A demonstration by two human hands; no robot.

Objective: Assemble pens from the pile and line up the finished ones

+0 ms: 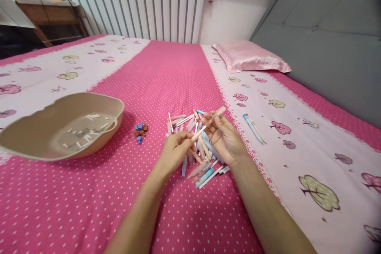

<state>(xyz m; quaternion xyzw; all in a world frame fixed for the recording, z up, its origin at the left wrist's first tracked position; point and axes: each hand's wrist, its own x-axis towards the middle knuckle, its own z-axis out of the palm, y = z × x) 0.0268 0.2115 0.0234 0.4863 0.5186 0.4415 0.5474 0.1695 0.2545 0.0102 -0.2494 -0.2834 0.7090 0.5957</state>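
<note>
My left hand (178, 147) pinches the pale pink lower end of a pen (196, 136), its fingers closed. The pen slants up to the right, with a white section in its middle. Around its translucent pink upper end (219, 111) the thumb and fingers of my right hand (226, 139) are closed, palm turned partly up. I cannot tell whether the two ends are joined. Below both hands lies a loose pile of pen parts (205, 170) in pink, white and light blue, partly hidden by my fingers.
A beige basin (102, 143) with small white pieces inside stands at the left. Small blue and brown pieces (140, 131) lie beside it. Two pens (253, 128) rest on the right. Farther back are a pink pillow (253, 56), a grey headboard (324, 35) and a white radiator (133, 8).
</note>
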